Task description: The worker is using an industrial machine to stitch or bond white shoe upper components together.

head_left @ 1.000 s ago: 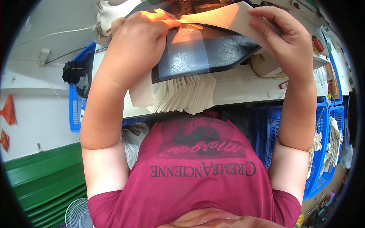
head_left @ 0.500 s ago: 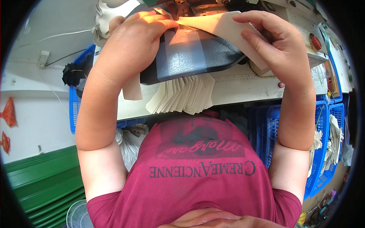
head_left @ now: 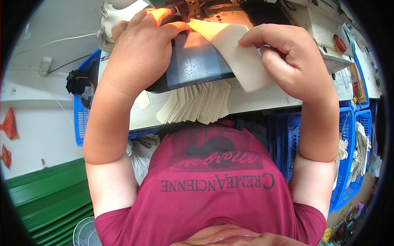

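Lamp light falls on the metal working end of what looks like a sewing machine (head_left: pixel 191 9). A cream fabric piece (head_left: pixel 240 57) runs from there to the right, its narrow tip under the light and its wide end hanging over the dark padded bed (head_left: pixel 197 67). My right hand (head_left: pixel 287 57) pinches its right edge between thumb and bent forefinger. My left hand (head_left: pixel 143 45) lies palm down left of the working end, with two fingers stretched apart. One fingertip touches the piece's narrow tip; the other fingers are partly hidden. Below that wrist shows a pale strip end (head_left: pixel 143 99).
Cream cut pieces (head_left: pixel 197 102) lie fanned on the white table (head_left: pixel 250 100) in front of me. More pale pieces (head_left: pixel 108 20) are piled at the far left. Blue baskets (head_left: pixel 349 151) with pieces stand at right, another blue basket (head_left: pixel 80 123) at left, beside green panels (head_left: pixel 49 197).
My right hand has shifted slightly left and lower. The fabric piece has swung round so its wide end hangs nearer me. The pale strip below my left wrist is now mostly hidden.
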Action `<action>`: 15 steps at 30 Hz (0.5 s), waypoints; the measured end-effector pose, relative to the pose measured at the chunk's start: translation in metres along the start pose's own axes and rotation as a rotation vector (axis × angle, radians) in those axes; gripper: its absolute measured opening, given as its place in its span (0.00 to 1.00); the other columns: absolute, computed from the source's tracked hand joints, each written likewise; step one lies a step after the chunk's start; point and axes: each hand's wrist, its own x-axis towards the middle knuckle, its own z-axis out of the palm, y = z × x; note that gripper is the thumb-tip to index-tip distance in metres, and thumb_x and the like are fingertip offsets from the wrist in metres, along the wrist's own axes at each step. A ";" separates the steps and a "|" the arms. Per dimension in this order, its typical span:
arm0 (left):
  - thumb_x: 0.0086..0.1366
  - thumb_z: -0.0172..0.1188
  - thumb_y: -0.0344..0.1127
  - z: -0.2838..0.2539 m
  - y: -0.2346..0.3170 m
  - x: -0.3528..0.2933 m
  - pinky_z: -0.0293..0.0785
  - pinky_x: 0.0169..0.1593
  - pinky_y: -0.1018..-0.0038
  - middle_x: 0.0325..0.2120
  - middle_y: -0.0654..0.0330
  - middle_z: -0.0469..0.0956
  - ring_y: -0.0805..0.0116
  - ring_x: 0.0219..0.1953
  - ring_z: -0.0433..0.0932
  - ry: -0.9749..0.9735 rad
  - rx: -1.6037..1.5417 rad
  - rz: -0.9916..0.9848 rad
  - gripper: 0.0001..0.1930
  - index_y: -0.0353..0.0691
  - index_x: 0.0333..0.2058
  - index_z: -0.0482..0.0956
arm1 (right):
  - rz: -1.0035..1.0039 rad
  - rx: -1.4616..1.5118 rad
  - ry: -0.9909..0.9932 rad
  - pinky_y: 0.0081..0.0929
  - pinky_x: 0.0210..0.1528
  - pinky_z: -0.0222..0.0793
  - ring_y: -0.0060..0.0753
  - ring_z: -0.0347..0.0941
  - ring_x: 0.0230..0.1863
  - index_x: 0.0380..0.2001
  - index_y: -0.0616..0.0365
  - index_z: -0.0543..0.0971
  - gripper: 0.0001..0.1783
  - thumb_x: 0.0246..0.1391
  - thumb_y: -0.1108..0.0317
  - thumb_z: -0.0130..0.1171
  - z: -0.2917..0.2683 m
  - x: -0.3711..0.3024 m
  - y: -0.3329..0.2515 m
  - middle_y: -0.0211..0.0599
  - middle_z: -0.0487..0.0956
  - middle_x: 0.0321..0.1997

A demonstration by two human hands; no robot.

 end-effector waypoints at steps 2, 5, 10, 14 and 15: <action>0.61 0.54 0.31 0.001 0.000 -0.001 0.64 0.51 0.60 0.43 0.60 0.82 0.59 0.50 0.76 0.046 0.013 0.019 0.16 0.55 0.42 0.88 | -0.214 -0.195 -0.021 0.25 0.32 0.71 0.32 0.78 0.28 0.37 0.63 0.83 0.11 0.48 0.79 0.59 -0.002 0.005 0.001 0.41 0.81 0.29; 0.60 0.54 0.30 0.000 0.001 -0.001 0.63 0.51 0.62 0.45 0.63 0.81 0.59 0.52 0.75 0.020 0.043 -0.009 0.17 0.57 0.42 0.88 | -0.250 -0.257 0.002 0.29 0.31 0.73 0.42 0.79 0.29 0.36 0.60 0.83 0.11 0.46 0.80 0.61 0.007 0.005 0.004 0.44 0.82 0.30; 0.62 0.51 0.28 0.000 0.002 -0.001 0.67 0.52 0.60 0.42 0.64 0.78 0.57 0.47 0.75 -0.065 0.110 -0.052 0.20 0.58 0.46 0.86 | -0.331 -0.317 0.016 0.33 0.32 0.74 0.43 0.79 0.30 0.35 0.58 0.84 0.11 0.46 0.80 0.63 0.017 0.008 0.006 0.41 0.82 0.32; 0.62 0.51 0.28 0.002 0.001 0.000 0.68 0.48 0.60 0.39 0.63 0.79 0.57 0.44 0.75 -0.019 0.119 -0.043 0.19 0.56 0.45 0.87 | -0.354 -0.353 0.111 0.37 0.34 0.75 0.44 0.79 0.31 0.29 0.52 0.85 0.06 0.49 0.71 0.59 0.033 0.012 0.006 0.35 0.81 0.31; 0.62 0.51 0.29 0.001 0.002 0.001 0.69 0.47 0.60 0.37 0.62 0.79 0.57 0.44 0.76 -0.061 0.099 -0.077 0.18 0.54 0.45 0.87 | -0.356 -0.352 0.111 0.37 0.34 0.75 0.44 0.79 0.31 0.29 0.52 0.85 0.06 0.49 0.71 0.59 0.035 0.014 0.006 0.35 0.81 0.31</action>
